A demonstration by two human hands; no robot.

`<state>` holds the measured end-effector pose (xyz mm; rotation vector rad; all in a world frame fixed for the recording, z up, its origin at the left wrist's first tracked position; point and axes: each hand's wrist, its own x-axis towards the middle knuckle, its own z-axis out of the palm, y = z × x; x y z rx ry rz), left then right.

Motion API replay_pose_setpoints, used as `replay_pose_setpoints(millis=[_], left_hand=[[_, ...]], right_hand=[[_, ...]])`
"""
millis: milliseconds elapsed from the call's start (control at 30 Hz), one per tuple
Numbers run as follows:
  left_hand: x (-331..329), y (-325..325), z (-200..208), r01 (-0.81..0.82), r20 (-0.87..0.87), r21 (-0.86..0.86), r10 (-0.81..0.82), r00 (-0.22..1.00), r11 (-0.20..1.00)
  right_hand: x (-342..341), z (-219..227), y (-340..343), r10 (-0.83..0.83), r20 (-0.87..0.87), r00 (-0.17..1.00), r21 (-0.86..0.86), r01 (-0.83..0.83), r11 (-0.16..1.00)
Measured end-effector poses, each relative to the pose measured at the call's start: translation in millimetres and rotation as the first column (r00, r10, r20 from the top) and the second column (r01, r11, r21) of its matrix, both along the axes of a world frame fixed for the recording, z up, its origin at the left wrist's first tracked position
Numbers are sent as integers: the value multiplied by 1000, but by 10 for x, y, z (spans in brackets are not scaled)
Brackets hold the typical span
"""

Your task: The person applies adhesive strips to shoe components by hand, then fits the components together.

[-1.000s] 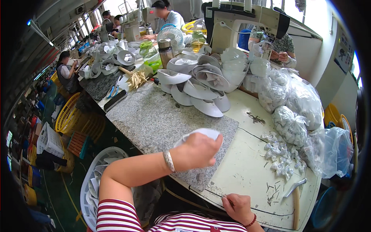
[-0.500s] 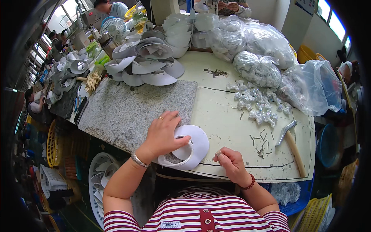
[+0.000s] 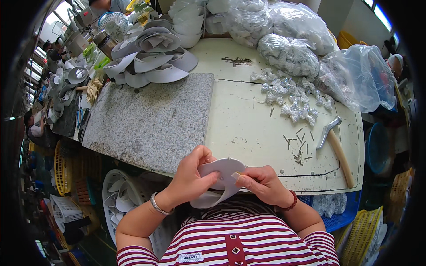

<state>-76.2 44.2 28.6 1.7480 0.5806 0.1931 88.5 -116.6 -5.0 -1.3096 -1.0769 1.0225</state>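
A white sun visor (image 3: 227, 167) is held up over the near table edge, its curved band hanging down toward my striped shirt. My left hand (image 3: 195, 170) grips it from the left, thumb on the brim and fingers curled behind. My right hand (image 3: 262, 182) pinches the brim's right edge. A small pale patch shows at my right thumb tip; I cannot tell whether it is a nail or a separate piece. To the right lie a wooden-handled hammer (image 3: 341, 159), several short dark metal strips (image 3: 300, 146) and silvery sequined bows (image 3: 298, 111).
A grey stone slab (image 3: 151, 119) covers the table's left part. Stacked grey-white visors (image 3: 160, 62) stand behind it, beside a small fan (image 3: 114, 24). Clear plastic bags (image 3: 288, 55) fill the back right. A white basket (image 3: 108, 208) of visors and a blue crate (image 3: 339, 219) sit below.
The visor has been lifted off the slab's near corner toward my body and turned on edge. My right hand has moved left to meet its brim. The view has tilted downward.
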Motion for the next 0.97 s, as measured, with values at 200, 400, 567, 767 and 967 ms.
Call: replay_pose_setpoints(millis=[200, 400, 567, 767, 967], left_hand=[[11, -214, -71, -152, 78, -517, 222, 972, 842], [-19, -250, -128, 31, 27, -398, -22, 999, 917], [-10, -263, -181, -14, 17, -545, 27, 999, 839], [-30, -293, -224, -40, 59, -507, 81, 995, 861], [-66, -293, -249, -61, 55, -516, 104, 993, 854]], right_hand=[[2, 164, -71, -51, 190, 981, 0, 52, 999], [-1, 169, -55, 51, 358, 932, -99, -16, 995], [-12, 149, -29, 113, 397, 911, -112, -74, 991], [-24, 160, -44, 128, 256, 958, -76, -112, 991], [-56, 132, -86, 85, 179, 980, -92, -69, 993]])
